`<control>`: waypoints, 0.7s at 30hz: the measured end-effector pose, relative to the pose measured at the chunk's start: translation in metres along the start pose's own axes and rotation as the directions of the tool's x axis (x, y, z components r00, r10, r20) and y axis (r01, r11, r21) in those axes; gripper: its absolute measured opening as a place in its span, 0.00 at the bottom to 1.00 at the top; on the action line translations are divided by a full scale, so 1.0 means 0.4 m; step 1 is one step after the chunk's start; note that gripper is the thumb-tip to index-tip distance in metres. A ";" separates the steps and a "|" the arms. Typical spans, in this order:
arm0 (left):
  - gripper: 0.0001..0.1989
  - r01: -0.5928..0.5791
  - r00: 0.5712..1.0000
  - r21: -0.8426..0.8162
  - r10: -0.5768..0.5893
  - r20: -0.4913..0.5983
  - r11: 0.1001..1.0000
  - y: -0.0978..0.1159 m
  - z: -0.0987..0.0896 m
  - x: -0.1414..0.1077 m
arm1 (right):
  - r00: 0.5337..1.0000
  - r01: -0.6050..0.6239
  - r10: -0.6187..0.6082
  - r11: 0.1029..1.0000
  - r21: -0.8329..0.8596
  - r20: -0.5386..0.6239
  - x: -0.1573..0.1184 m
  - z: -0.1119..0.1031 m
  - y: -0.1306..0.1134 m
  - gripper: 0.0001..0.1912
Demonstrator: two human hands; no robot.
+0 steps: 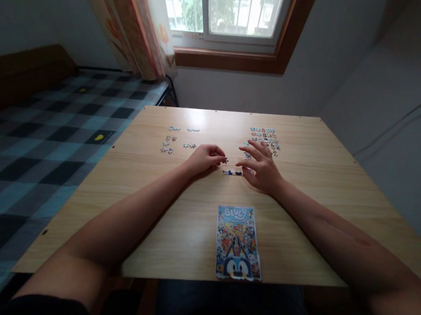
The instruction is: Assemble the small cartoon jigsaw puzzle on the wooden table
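My left hand (207, 158) pinches a small puzzle piece (226, 160) between thumb and fingertips, just above the wooden table (172, 193). Below that piece lies a short joined strip of puzzle pieces (232, 172), dark blue and white. My right hand (262, 166) has its fingers spread, with the thumb and a fingertip by the strip's right end; nothing shows in its grasp. Rows of loose pieces (263, 131) lie beyond my right hand, which partly hides some. A picture sheet marked "Bluey" (239, 242) rests flat at the near edge.
Small groups of pieces (167, 150) lie beyond my left hand, at the table's far left. A bed with a checked cover (102, 110) stands left of the table. A curtain (132, 29) and a window (241, 12) are behind it.
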State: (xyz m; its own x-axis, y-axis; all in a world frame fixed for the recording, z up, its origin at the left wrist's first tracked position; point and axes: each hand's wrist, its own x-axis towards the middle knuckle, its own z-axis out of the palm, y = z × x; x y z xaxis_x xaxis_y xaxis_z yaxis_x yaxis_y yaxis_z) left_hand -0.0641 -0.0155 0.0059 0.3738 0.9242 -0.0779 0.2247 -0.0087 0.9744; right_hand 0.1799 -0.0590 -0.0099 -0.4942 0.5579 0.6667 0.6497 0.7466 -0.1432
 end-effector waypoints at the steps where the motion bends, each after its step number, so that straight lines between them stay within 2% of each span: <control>1: 0.03 -0.010 1.000 0.028 0.010 0.005 1.000 0.003 0.000 -0.001 | 1.000 0.008 -0.008 1.000 0.004 0.020 -0.001 0.001 0.000 0.10; 5: 0.04 -0.127 0.992 0.197 0.129 0.005 0.972 0.010 -0.001 -0.006 | 0.997 0.033 -0.035 0.999 0.033 0.069 -0.002 0.001 -0.004 0.09; 7: 0.05 -0.148 0.989 0.224 0.150 0.005 0.963 0.010 0.001 -0.007 | 0.996 0.035 -0.040 0.998 0.057 0.084 -0.003 -0.003 -0.005 0.09; 12: 0.03 -0.100 0.994 0.136 0.104 -0.017 0.986 0.016 0.003 -0.009 | 0.992 -0.009 -0.001 0.997 0.077 0.124 -0.001 -0.012 -0.009 0.10; 21: 0.02 -0.072 0.997 0.133 0.071 0.014 0.988 0.019 -0.007 -0.001 | 0.990 0.009 -0.012 1.000 0.022 0.139 0.004 0.000 -0.018 0.14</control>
State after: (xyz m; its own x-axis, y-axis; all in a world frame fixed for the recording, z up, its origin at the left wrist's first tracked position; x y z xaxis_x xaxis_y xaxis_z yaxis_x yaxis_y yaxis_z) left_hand -0.0651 -0.0149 0.0140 0.4015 0.9158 -0.0113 0.3148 -0.1264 0.9407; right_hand 0.1743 -0.0636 -0.0077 -0.5774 0.5935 0.5607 0.6321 0.7596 -0.1531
